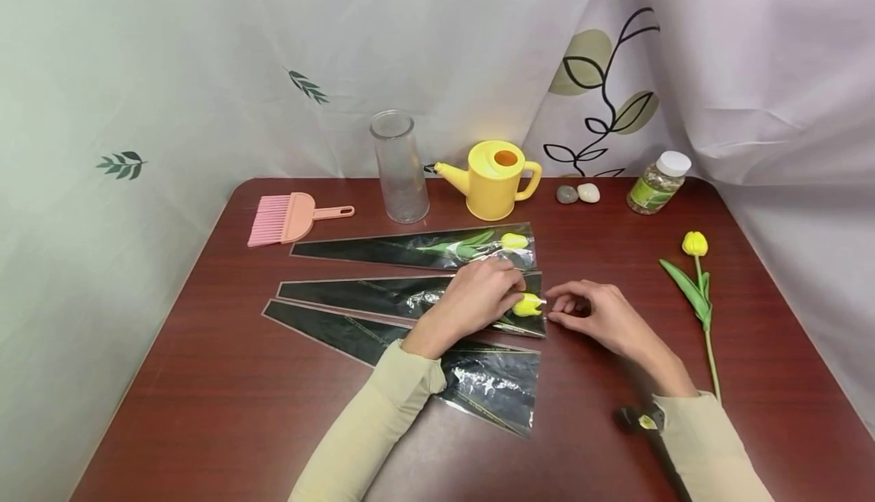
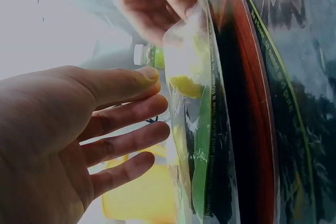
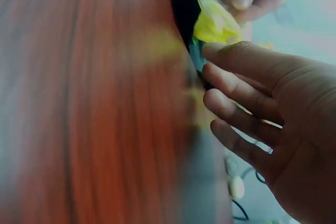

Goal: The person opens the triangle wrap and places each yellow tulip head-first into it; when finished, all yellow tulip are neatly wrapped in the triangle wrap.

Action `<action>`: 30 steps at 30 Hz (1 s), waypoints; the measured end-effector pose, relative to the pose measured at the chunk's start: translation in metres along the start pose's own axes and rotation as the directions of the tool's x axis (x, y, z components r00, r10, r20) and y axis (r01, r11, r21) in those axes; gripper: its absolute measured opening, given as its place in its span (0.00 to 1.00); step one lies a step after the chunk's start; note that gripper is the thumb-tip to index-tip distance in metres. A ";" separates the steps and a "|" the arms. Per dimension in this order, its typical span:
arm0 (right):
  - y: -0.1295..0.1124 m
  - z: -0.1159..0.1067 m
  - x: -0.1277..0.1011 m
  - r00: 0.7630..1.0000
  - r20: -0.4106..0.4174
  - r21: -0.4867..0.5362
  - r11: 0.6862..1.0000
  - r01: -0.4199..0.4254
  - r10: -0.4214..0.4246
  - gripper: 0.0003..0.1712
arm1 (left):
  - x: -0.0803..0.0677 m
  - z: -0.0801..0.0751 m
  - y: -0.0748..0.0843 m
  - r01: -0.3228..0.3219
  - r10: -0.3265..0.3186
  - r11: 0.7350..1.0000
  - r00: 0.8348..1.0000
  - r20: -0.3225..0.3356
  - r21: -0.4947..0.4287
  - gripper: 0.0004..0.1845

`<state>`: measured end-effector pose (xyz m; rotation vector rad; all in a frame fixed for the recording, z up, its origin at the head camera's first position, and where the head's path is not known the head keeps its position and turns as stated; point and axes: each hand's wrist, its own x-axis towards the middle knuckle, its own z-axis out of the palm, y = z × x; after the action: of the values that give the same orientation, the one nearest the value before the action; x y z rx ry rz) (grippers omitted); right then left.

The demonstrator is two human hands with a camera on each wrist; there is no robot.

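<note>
A yellow tulip [image 1: 528, 304] lies inside the middle clear-and-black flower sleeve [image 1: 362, 295], its bloom near the wide end. Over that sleeve is my left hand [image 1: 478, 293], fingertips beside the bloom; in the left wrist view its fingers are loosely extended, holding nothing. At the sleeve's wide edge is my right hand [image 1: 608, 318], thumb and index finger apart, fingertips right at the plastic. The right wrist view shows its fingers [image 3: 236, 90] relaxed beside the bloom. Another sleeve [image 1: 362, 250] behind contains a tulip [image 1: 514, 241]. A third sleeve [image 1: 495, 388] lies nearest, partly under my left forearm.
Along the back stand a glass vase [image 1: 402, 175], a yellow watering can [image 1: 494, 183], two stones [image 1: 577, 194] and a white-capped jar [image 1: 658, 183]. A pink brush with dustpan [image 1: 297, 217] lies back left. A loose tulip [image 1: 704, 297] lies at the right.
</note>
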<state>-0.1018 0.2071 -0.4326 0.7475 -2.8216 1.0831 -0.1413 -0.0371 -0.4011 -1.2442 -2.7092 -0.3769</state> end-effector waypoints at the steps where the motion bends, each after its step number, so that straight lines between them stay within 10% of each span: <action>1: 0.002 -0.004 -0.006 1.000 -0.020 -0.033 0.999 -0.010 0.009 0.17 | 0.001 0.000 0.001 -0.003 0.003 1.000 1.000 0.001 0.002 0.07; 7: 0.014 -0.031 -0.052 0.953 -0.274 -0.221 0.955 -0.196 0.131 0.10 | 0.005 -0.002 0.007 -0.024 0.024 1.000 1.000 -0.001 0.017 0.07; 13: 0.022 -0.067 -0.090 0.800 -0.483 -0.161 0.862 -0.481 0.356 0.07 | -0.003 -0.012 0.018 -0.084 0.084 0.996 0.996 -0.015 -0.025 0.07; 18: 0.033 -0.084 -0.106 0.682 -0.495 -0.131 0.730 -0.671 0.539 0.15 | -0.029 -0.015 0.030 -0.153 0.154 0.985 0.988 0.005 -0.073 0.06; 30: 0.046 -0.095 -0.123 0.630 -0.334 -0.135 0.626 -0.768 0.701 0.25 | -0.064 0.010 0.041 -0.185 0.195 0.980 0.967 0.163 -0.075 0.14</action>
<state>-0.0275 0.3495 -0.4132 -0.6339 -2.9632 0.7024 -0.0689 -0.0546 -0.4185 -1.6065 -2.6994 -0.3449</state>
